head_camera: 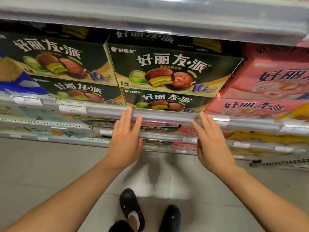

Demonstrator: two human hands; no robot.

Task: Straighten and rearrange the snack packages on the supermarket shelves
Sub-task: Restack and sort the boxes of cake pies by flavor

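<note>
- The shelf (pixel 107 113) in front of you carries stacked snack boxes; its clear price rail runs across the view, and more shelves with packages are below it.
- The pink pie boxes (pixel 270 77) stand at the right, just beside the green ones, in a stack of two.
- The dark green chocolate pie boxes fill the middle. The upper right green box (pixel 168 67) sits on the lower right green box (pixel 167 102), and it looks a little turned, with its left corner coming forward. The left green stack (pixel 55 59) is touching it.
- Your left hand (pixel 126 143) is raised before the rail with the fingers straight and spread. It holds nothing, and the fingertips are at the rail, under the left edge of the lower right green box.
- Your right hand (pixel 212 144) is the same: flat, fingers straight, nothing in it, the tips near the rail under the right edge of this box.
- I judge that you are between grips, with both hands framing the right green stack.
- The next move calls for both palms on the sides of the upper box, to turn it square with the box under it and push it in line with the left stack.
</note>
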